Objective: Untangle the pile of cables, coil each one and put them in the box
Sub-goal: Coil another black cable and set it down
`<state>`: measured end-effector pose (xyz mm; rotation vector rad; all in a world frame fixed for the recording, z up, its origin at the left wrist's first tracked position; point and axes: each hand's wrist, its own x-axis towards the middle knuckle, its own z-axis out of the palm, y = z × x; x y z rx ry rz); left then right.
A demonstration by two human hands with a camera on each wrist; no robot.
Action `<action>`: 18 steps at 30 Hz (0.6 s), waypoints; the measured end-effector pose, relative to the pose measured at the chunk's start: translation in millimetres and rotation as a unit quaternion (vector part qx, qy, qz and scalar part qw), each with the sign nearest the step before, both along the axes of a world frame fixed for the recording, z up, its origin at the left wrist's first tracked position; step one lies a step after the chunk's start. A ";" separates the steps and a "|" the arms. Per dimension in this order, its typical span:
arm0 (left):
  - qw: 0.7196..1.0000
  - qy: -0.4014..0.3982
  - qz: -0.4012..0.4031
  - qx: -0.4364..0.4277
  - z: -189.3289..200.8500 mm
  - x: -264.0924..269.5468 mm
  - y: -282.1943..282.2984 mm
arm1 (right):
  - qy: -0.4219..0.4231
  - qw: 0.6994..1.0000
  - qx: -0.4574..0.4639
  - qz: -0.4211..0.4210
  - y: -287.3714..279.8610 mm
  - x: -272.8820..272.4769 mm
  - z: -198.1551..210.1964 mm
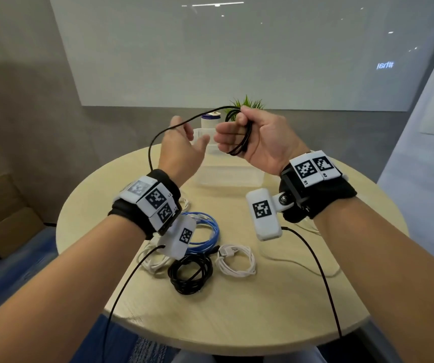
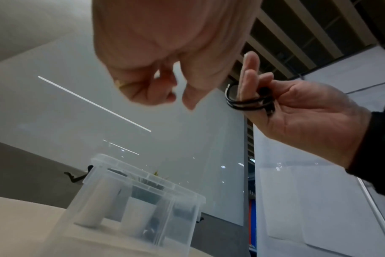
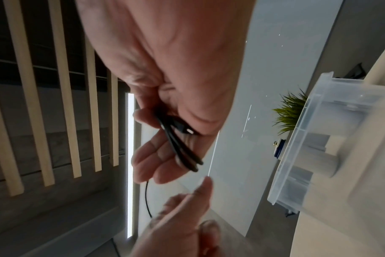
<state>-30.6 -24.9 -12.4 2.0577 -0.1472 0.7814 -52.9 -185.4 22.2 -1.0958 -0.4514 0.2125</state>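
Head view, right grip: the right hand is raised above the tabletop, fingers curled round several loops of the black cable, thumb pressing the bundle.
Head view, left grip: the left hand is raised beside it, palm up and fingers loosely spread; a free run of the black cable arcs from the right hand over the left fingertips and drops past the left wrist.
Head view, tabletop: round, pale wood; the clear box stands toward the far edge, under the hands. Near the front edge lie a blue coil, a black coil and a white coil, close together, with another white cable just to their left.
Head view, room: a small green plant and a white jar beyond the box, grey wall, pale panel above.
Left wrist view: the left hand's fingers hang relaxed, closed on nothing; the right hand holds the black loops across its fingers; the box stands below on the tabletop.
Right wrist view: the black loops are pinned between the right thumb and fingers; the left hand sits close beneath, one strand running down toward it.
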 end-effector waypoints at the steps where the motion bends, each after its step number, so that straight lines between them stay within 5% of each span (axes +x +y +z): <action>1: 1.000 -0.007 -0.008 -0.010 0.2 0.6 2.4 | 0.001 1.000 -0.007 -0.020 -1.4 0.7 -1.2; 5: 0.989 0.052 -0.138 -0.032 0.9 -11.9 2.3 | 0.011 0.994 -0.001 -0.109 -1.6 6.3 -10.0; 9: 0.994 -0.015 -0.080 -0.076 0.0 -8.2 3.2 | -0.004 0.993 -0.037 -0.108 -0.1 7.7 -12.6; 14: 0.990 0.065 -0.090 0.090 -0.8 -8.4 0.7 | -0.006 0.998 -0.046 -0.038 1.4 1.1 -9.7; 18: 0.975 0.119 -0.138 0.127 -3.4 -10.1 -2.3 | 0.005 0.998 -0.004 -0.061 0.9 -2.3 -5.9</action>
